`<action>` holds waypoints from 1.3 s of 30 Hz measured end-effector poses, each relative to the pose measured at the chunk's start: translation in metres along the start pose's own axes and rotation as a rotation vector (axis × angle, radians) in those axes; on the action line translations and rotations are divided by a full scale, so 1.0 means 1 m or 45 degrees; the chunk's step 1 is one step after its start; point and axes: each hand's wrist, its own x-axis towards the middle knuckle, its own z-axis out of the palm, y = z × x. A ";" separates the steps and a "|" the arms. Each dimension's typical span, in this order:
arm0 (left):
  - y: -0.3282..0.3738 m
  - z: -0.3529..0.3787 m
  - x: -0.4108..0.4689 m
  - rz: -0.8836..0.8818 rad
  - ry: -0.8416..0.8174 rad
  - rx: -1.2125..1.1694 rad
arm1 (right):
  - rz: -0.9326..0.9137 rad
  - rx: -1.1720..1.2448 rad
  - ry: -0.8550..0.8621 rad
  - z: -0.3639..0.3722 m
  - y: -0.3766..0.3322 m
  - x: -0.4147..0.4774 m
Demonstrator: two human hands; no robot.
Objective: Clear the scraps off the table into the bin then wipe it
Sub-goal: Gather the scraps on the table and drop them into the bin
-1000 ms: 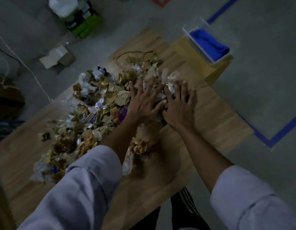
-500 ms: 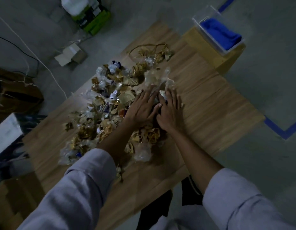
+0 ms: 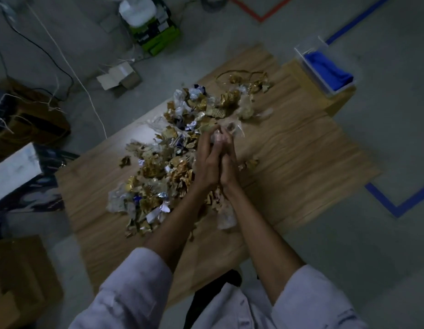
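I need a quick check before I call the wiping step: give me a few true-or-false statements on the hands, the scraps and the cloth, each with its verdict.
1. The left hand and right hand are pressed together over the scraps. True.
2. The table is bare and ready to wipe. False: a pile of scraps lies across its middle.
3. The blue cloth lies in a clear box off the table, at its far right. True.
4. One hand holds the blue cloth. False: neither touches it; only scraps sit between the fingertips.
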 end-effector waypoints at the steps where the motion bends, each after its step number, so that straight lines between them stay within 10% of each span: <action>1: 0.006 -0.011 -0.010 -0.020 0.035 -0.066 | -0.021 0.002 -0.045 0.008 -0.005 -0.009; 8: -0.015 -0.103 -0.082 0.112 0.221 0.302 | -0.153 -0.248 -0.237 0.058 0.000 -0.076; 12: -0.057 -0.136 -0.112 -0.076 0.038 0.701 | -0.126 -0.838 -0.388 0.056 0.035 -0.079; 19: -0.056 -0.141 -0.108 -0.081 -0.207 0.791 | -0.169 -0.939 -0.308 0.040 0.031 -0.077; 39: -0.045 -0.007 0.206 -0.015 -0.152 1.198 | -0.304 -1.406 0.187 -0.064 -0.012 0.238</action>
